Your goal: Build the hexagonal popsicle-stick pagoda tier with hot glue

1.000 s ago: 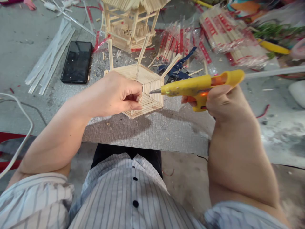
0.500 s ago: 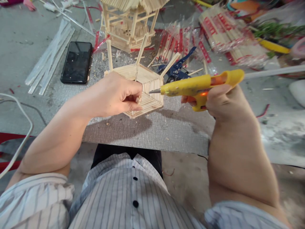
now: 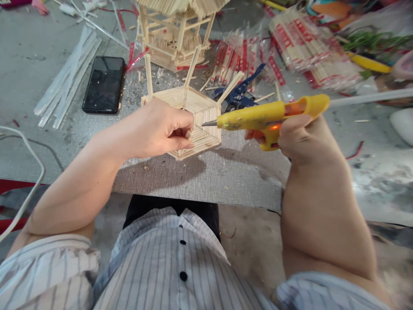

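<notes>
A hexagonal platform of thin wooden sticks (image 3: 206, 137) lies on the table, with several stick posts rising from its far and right corners. Over its near left part, my left hand (image 3: 161, 129) is closed in a pinch on a short wooden stick (image 3: 190, 132), seen nearly end-on. Where that stick's lower end rests is hidden by my fingers. My right hand (image 3: 298, 135) is wrapped round a yellow hot glue gun (image 3: 258, 114), whose orange light glows. The metal nozzle points left, just right of the pinched fingers and above the platform.
Behind the platform stands a stick pavilion (image 3: 177, 38). Blue pliers (image 3: 238, 92) and wrapped chopsticks (image 3: 300, 38) lie to the right. A black phone (image 3: 103, 84) and clear glue sticks (image 3: 67, 77) are at left, with a white cable (image 3: 37, 159) near the edge.
My left fingertips have shifted very slightly to the right with the stick. The glue gun and the platform look almost unmoved.
</notes>
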A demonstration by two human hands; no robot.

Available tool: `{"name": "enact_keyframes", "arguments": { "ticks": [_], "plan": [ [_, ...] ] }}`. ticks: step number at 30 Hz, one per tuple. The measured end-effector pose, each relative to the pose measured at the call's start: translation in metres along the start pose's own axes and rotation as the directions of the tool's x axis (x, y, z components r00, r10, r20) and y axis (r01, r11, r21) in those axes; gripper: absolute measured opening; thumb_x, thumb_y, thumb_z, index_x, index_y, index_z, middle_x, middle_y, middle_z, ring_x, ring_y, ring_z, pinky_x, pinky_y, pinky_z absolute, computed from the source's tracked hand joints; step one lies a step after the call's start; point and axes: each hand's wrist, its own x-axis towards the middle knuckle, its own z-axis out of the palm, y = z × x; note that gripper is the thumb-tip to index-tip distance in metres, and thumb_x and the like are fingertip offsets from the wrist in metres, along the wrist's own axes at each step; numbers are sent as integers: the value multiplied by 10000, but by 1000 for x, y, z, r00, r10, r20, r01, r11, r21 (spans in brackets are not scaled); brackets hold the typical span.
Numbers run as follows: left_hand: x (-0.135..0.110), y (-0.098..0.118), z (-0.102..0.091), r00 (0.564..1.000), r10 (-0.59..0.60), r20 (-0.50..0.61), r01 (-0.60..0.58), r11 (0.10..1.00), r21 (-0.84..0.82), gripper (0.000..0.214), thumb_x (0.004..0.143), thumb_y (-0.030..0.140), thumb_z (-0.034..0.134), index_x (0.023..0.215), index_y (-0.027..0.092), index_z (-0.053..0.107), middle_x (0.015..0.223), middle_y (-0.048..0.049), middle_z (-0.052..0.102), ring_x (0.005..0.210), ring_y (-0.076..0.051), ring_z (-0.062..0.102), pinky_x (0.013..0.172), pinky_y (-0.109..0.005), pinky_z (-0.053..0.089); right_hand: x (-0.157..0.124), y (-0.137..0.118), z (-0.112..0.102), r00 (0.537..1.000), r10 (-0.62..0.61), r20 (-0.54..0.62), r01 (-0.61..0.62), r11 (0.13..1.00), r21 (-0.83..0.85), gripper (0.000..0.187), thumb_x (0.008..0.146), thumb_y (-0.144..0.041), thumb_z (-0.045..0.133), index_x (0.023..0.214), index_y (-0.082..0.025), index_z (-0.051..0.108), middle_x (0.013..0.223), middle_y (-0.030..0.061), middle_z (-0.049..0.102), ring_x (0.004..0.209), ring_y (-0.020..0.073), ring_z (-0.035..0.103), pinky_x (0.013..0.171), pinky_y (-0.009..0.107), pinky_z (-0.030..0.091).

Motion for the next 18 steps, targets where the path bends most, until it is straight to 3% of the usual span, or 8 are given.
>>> {"name": "enact_keyframes", "arguments": {
  "ticks": [5,10,18],
  "plan": [
    [1,1,0,1000,0,-1,0,1000,5,262,869,353,509,819,122,622,705,12,581,648,-75,532,670,-220,371,0,-1,2,1000,-14,-13,14,1000,-16,398,874,-559,483,1094,-275,655,740,46,680,701,226,672,428,294,473],
    [1,1,-1,1000,0,11,0,1000,20,262,883,345,502,825,120,622,699,9,576,662,-81,546,691,-229,383,0,-6,7,997,-28,-67,25,999,-43,438,845,-623,477,921,-248,691,651,43,650,580,183,627,360,252,374],
    [0,2,-1,1000,-4,1,4,999,37,266,873,355,502,810,122,611,668,14,549,637,-82,533,667,-228,380,0,-12,9,997,-16,-79,12,999,-52,470,830,-654,470,835,-239,691,641,36,656,510,153,583,357,247,358]
  ]
}}
